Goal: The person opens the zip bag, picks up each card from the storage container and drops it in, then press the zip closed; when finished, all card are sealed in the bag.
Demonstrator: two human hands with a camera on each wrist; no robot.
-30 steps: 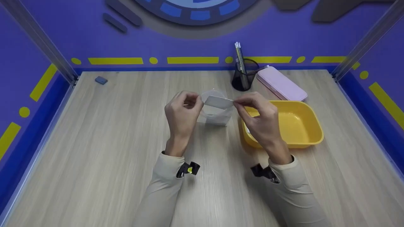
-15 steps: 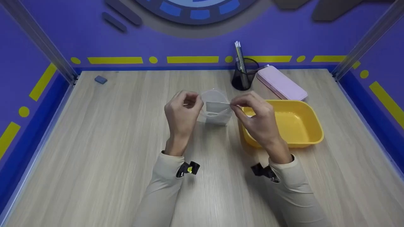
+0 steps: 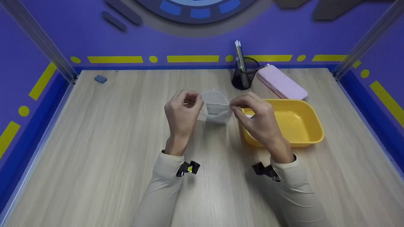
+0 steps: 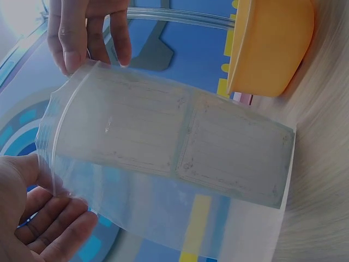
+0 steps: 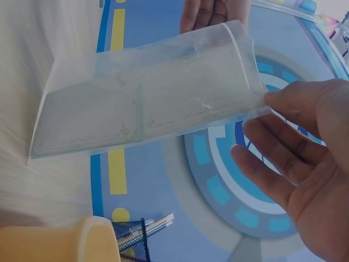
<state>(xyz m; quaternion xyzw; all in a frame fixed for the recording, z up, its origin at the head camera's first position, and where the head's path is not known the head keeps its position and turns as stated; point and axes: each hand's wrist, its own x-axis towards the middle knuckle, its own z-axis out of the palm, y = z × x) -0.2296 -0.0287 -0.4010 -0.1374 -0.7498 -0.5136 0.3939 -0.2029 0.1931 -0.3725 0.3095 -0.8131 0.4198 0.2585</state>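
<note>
A clear plastic zip bag point(image 3: 221, 119) stands upright with its mouth spread, its bottom at the tabletop in both wrist views. My left hand point(image 3: 181, 118) pinches the left edge of the mouth between thumb and fingers. On the opposite side, my right hand point(image 3: 259, 121) pinches the right edge. Inside the bag are pale rectangular cards point(image 3: 218, 108). Through the plastic in the left wrist view, two cards point(image 4: 232, 150) show end to end, with faint lines and small corner marks. Their lower ends sit by the bag's bottom.
A yellow tub point(image 3: 293, 126) stands just right of the bag, partly behind my right hand, with something white at its left side. Behind it lie a pink case point(image 3: 282, 82) and a black mesh cup point(image 3: 242, 78) holding pencils. A blue eraser-like block point(image 3: 101, 79) lies far left.
The upper card, tilted above the bag's mouth a second ago, has dropped down into the bag. My right hand has shifted slightly left to the bag's edge; my left hand has stayed put.
</note>
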